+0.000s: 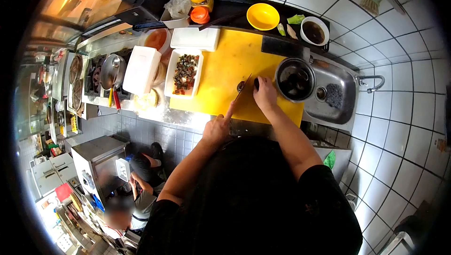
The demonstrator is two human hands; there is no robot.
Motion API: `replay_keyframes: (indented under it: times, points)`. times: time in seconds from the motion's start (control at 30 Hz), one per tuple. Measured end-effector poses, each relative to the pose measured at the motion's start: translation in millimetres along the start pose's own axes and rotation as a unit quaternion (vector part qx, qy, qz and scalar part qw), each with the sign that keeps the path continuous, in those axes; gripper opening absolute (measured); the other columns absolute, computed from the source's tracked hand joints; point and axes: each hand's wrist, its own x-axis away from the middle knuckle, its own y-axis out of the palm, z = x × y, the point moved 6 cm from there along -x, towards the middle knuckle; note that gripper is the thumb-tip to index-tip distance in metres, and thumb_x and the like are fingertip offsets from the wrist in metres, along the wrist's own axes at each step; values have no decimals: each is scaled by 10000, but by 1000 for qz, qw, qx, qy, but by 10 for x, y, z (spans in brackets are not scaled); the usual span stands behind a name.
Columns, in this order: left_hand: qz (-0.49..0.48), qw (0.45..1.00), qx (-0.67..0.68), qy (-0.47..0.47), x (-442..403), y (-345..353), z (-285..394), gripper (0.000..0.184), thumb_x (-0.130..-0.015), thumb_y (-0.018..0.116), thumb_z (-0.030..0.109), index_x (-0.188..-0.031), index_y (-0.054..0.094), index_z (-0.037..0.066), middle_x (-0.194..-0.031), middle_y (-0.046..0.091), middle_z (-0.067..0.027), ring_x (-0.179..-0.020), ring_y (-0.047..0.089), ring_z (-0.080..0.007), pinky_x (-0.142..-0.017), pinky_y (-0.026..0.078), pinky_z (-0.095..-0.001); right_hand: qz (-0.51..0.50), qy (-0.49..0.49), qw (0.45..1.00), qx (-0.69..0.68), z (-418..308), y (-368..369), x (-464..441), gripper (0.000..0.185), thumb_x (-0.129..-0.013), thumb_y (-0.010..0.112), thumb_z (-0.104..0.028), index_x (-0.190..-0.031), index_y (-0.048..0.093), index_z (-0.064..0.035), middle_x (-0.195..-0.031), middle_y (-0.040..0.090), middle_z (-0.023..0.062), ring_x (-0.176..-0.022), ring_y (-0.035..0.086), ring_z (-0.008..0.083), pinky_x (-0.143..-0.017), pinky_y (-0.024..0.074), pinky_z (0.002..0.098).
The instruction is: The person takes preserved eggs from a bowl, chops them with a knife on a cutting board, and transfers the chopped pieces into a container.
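Two hands: both are over the yellow board (221,57) at its near right part, a short reach in front of the person's body.
Left hand (217,129): fingers wrapped around the knife, index finger stretched forward along it, probably to steer the blade.
Knife (246,81): points to the far right, between a dark piece and the right hand; the handle is hidden in the grip.
Right hand (266,94): fingers grasping a dark lump (256,84), seemingly kept low over the board for control; whether it touches the board cannot be told.
Dark piece (240,86): lies on the board just left of the blade.
White tub (200,76): at the board's left end, holding many dark chopped pieces (184,74); its place seems to suit the knife side.
Pot (282,90): just right of the right hand, beside the sink (338,69), with dark things inside, likely set there for easy reach.
Yellow bowl (263,16): on the far ledge, apparently out of the blade's way.
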Motion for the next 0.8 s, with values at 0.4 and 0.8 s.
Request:
replay_keyframes:
  times: [0.4, 0.8]
  points:
    - [-96, 992, -79, 3, 134, -185, 95, 862, -911, 581, 173, -1662, 176, 293, -982, 672, -217, -811, 721, -356, -700, 601, -455, 248, -208, 942, -90, -530, -650, 403, 265, -866, 760, -138, -1117, 707, -70, -1133, 670, 98, -1028, 670, 351, -831, 568, 459]
    - [-49, 989, -128, 54, 199, -233, 78, 898, -873, 633, 124, -1645, 216, 313, -927, 648, -160, -808, 698, -319, -624, 596, -439, -160, -268, 947, 72, -776, 11, -475, 331, -811, 804, -269, -1088, 753, -95, -1114, 722, 162, -1076, 675, 359, -925, 537, 462]
